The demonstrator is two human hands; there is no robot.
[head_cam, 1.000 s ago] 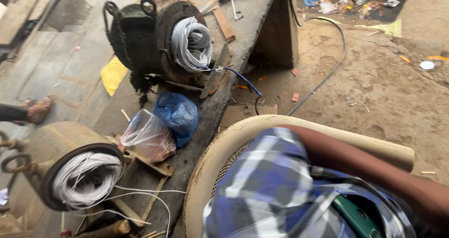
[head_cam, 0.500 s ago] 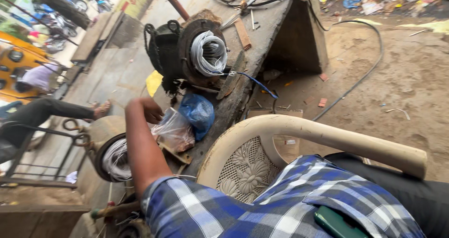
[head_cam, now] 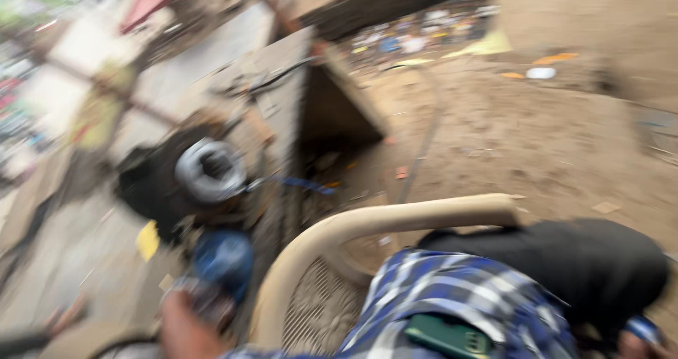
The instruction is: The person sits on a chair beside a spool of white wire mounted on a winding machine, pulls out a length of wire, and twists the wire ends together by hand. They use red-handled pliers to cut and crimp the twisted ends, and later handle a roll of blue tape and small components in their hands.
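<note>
Left hand (head_cam: 185,324) reaching toward blue bag (head_cam: 224,259) beside beige plastic chair (head_cam: 395,221) — grip lost in blur, cannot tell; bag lying just below motor winding (head_cam: 210,170).

Frame badly blurred. Left hand (head_cam: 185,324) low at the bench (head_cam: 282,98) edge — blue bag (head_cam: 224,256) touching or just above it, dark motor with grey wire coil (head_cam: 210,170) beyond that, blocking the way up the bench. Beige plastic chair back (head_cam: 395,221) walls off the right side. Open dirt ground (head_cam: 537,140) past the chair — free, only small litter.
</note>
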